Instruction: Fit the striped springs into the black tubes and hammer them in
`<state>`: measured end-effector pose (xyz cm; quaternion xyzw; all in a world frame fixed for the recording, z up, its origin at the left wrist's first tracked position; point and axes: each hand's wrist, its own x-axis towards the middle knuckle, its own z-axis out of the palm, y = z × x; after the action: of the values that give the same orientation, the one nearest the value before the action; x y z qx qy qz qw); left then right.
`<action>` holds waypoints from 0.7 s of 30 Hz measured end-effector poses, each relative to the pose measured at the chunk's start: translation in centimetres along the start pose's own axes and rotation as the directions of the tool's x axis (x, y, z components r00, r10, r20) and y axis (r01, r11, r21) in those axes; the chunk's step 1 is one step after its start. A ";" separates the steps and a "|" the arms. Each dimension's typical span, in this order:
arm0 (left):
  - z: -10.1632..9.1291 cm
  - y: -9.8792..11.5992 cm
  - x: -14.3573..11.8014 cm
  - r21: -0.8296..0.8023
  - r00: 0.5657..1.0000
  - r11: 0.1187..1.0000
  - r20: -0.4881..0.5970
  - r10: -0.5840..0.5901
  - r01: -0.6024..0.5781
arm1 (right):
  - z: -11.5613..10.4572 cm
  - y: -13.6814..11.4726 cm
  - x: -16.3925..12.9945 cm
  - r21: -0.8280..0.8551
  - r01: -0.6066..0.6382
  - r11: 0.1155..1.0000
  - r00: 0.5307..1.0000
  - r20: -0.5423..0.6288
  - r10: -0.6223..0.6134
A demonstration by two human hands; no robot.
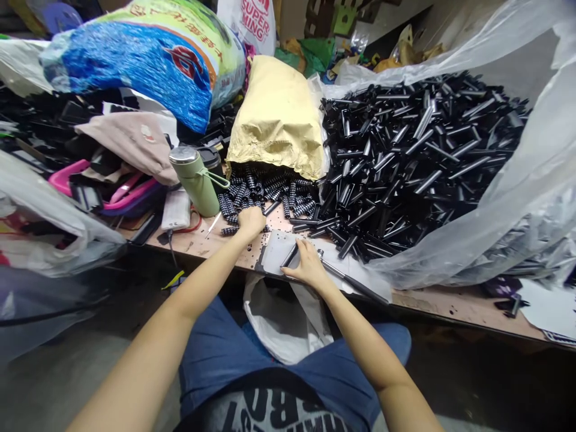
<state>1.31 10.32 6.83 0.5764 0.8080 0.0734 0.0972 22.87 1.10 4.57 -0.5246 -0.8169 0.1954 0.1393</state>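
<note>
My left hand (252, 223) is curled over the front of a heap of black ribbed cylinders (245, 193) with light speckles. Its fingertips are hidden, so what they grip cannot be made out. My right hand (309, 264) has thumb and fingers closed about a short, smooth black tube (289, 256), held against a pale flat plate (272, 255) at the bench edge. Just right of that hand lies a hammer (348, 278) with a silver shaft and black handle, pointing toward the lower right.
A large heap of black tubular parts (405, 162) fills a clear plastic bag (508, 198) at right. The ribbed cylinders spill from a yellow paper sack (279, 114). Left stand a green bottle (195, 183), white power bank (176, 210) and pink basket (67, 177). A white bag (288, 324) hangs below the bench.
</note>
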 end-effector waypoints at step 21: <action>2.0 -8.5 -9.2 -0.072 0.898 0.896 -0.009 0.439 -0.439 | -0.1 1.2 0.6 -0.017 -0.020 1.000 0.999 -0.026 0.019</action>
<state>-3.08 -1.09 3.55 0.7401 0.6538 0.1204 0.1018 23.65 2.16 4.15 -0.5361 -0.8115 0.1830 0.1434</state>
